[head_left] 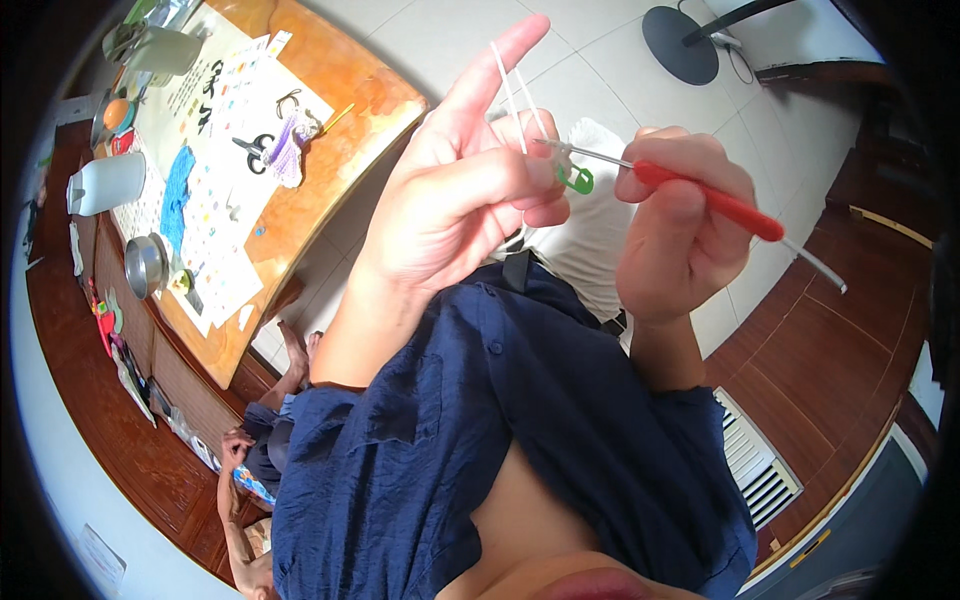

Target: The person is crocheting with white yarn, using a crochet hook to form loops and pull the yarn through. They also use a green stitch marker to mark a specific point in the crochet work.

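My left hand (435,195) is raised in front of me, its index finger stretched out with white yarn (508,90) looped over it. The thumb and curled fingers pinch the yarn's lower end, where a green stitch marker (578,181) hangs. Any worked stitches there are mostly hidden by the fingertips. In my right hand (670,245) is a crochet hook with a red handle (720,205), gripped between thumb and fingers. Its thin metal shaft points left, and the tip touches or lies close to the yarn beside my left thumb.
On the wooden table (370,95) at the left lie black scissors (258,150), a purple-and-white crocheted piece (290,150), a blue knitted piece (177,195) and a metal bowl (146,266). Another person's arm (235,515) shows at lower left. A round black stand base (680,45) is on the tiled floor.
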A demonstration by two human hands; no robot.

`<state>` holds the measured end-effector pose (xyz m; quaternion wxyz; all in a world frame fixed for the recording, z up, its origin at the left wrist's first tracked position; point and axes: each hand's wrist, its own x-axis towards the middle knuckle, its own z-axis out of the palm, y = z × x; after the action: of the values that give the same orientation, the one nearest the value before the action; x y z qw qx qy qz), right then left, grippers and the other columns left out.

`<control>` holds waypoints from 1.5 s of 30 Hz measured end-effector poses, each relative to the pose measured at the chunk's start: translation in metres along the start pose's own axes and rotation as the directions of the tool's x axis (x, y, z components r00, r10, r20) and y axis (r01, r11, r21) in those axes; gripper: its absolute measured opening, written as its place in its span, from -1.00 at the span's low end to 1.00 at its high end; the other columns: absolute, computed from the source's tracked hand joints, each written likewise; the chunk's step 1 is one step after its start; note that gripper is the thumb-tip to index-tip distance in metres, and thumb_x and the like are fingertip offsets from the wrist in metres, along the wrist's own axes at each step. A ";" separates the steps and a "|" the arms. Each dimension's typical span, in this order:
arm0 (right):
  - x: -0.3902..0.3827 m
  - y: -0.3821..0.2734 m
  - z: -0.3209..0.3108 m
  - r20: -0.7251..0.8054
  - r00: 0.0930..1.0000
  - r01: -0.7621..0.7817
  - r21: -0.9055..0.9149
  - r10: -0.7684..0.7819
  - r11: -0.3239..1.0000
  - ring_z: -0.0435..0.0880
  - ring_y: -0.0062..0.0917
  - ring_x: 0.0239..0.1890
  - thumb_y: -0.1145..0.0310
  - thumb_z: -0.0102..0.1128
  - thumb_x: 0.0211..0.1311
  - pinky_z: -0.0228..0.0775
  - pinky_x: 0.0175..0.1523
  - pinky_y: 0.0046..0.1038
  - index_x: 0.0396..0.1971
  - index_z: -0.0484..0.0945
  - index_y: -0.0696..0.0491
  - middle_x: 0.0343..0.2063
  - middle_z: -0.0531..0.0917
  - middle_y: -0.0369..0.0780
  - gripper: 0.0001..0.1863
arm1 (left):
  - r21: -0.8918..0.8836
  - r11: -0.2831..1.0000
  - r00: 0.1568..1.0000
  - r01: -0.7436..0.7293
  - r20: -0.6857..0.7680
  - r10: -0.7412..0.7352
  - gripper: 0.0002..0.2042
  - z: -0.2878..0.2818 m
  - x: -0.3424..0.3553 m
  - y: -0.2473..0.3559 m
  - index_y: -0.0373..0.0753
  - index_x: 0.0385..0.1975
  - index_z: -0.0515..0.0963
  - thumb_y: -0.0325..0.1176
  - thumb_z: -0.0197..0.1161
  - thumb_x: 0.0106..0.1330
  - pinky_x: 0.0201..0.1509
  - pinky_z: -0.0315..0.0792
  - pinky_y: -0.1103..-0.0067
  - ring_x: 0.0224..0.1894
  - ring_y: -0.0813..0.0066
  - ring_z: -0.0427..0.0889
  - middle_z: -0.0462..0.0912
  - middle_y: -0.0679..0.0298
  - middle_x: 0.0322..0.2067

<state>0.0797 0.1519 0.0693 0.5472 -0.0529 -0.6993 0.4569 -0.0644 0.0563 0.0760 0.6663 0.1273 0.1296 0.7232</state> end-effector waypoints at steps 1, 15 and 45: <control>0.000 -0.001 -0.001 -0.002 1.000 0.000 -0.001 0.000 1.000 0.57 -0.57 -0.41 0.44 0.12 0.37 0.39 -0.31 -0.62 -0.18 0.54 0.25 -0.33 0.67 -0.15 -0.83 | -0.094 0.996 0.999 0.010 0.045 -0.006 -0.12 0.006 0.000 0.001 -0.12 0.49 -0.21 -0.79 -0.01 0.17 -0.34 0.35 0.60 -0.40 0.53 0.47 0.51 0.17 -0.21; 0.004 0.003 -0.008 0.047 0.969 -0.243 0.365 0.244 0.899 0.54 -0.60 -0.41 0.29 -0.20 0.55 0.39 -0.24 -0.54 -0.16 0.44 0.20 -0.41 0.59 -0.15 -0.71 | 0.033 0.991 0.986 0.128 0.107 -0.130 -0.13 0.006 0.003 0.003 -0.22 0.48 -0.17 -0.74 -0.02 0.09 -0.36 0.34 0.61 -0.43 0.53 0.40 0.45 0.21 -0.39; -0.011 -0.016 0.005 -0.066 0.934 -0.337 0.171 0.352 0.926 0.67 -0.52 -0.17 0.67 0.28 0.17 0.50 -0.05 -0.57 -0.10 0.61 0.25 -0.21 0.71 -0.10 -0.73 | 0.578 0.785 0.909 -0.224 -0.167 0.382 -0.26 0.031 -0.005 -0.021 -0.43 0.41 -0.05 -0.71 0.16 0.24 0.13 0.42 0.59 0.04 0.47 0.56 0.52 0.11 0.07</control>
<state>0.0864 0.1335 0.0731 0.4937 -0.1533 -0.6140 0.5965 -0.0338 0.0539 0.0974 0.4511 0.2299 0.3993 0.7643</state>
